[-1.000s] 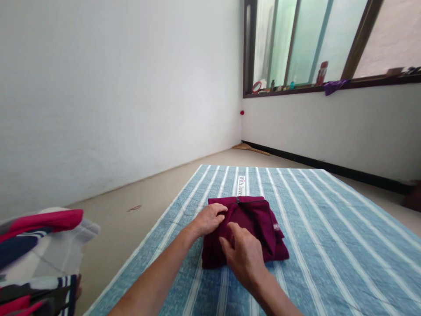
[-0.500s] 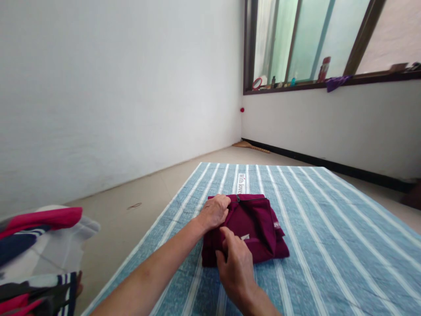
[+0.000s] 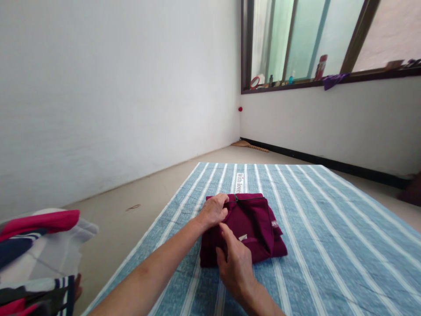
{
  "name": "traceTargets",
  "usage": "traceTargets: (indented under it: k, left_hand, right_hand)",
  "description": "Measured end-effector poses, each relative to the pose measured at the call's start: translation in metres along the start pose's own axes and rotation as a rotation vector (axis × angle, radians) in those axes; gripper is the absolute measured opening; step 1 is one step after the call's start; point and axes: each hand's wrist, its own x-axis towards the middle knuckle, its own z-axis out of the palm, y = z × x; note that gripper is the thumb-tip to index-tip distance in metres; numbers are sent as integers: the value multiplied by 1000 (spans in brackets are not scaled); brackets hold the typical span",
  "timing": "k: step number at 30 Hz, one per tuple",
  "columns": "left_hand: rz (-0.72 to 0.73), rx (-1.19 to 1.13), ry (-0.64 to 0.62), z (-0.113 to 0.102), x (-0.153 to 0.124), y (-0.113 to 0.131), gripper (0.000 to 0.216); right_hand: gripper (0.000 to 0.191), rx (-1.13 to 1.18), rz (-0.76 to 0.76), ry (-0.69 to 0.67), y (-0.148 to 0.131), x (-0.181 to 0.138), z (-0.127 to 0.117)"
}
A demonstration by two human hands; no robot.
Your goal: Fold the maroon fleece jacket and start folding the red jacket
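A folded maroon zip-up garment (image 3: 253,226) lies on a blue-and-white striped cloth (image 3: 315,245). Its dark zipper runs along the collar, and a small white label shows inside. My left hand (image 3: 215,210) rests at the garment's upper left beside the zipper, fingers curled down and closed on the fabric. Just below it, my right hand (image 3: 235,261) touches the front of the garment, index finger stretched out and thumb held apart from it. The undersides of both hands are hidden.
A pile of clothes (image 3: 42,254), pink, navy, white and black, sits at the lower left beside the striped surface. A white wall (image 3: 115,96) rises at the left. Small items and a purple cloth (image 3: 333,81) lie along the window sill.
Hardly anything differs: the view has shifted a little. Both hands stay on the maroon garment in nearly the same pose.
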Motion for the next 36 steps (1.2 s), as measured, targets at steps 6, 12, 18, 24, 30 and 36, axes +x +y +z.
traceTargets:
  k: [6, 12, 18, 24, 30, 36]
  left_hand:
    - [-26, -80, 2, 8, 2, 4, 29]
    - [-62, -234, 1, -3, -1, -3, 31]
    - [-6, -478, -12, -16, -13, -8, 52]
    - [208, -255, -32, -34, -20, -2, 44]
    - [246, -92, 62, -29, -25, 3, 44]
    - [339, -108, 152, -32, -23, 29, 31]
  right_hand:
    - [47, -78, -145, 6, 3, -3, 1]
    - [51, 20, -16, 9, 3, -4, -1]
    - [51, 66, 2, -8, 6, -5, -3]
    - [46, 20, -60, 1, 8, -5, -2]
    - [38, 19, -113, -8, 1, -1, -11]
    - [25, -79, -170, 122, 4, 3, -40]
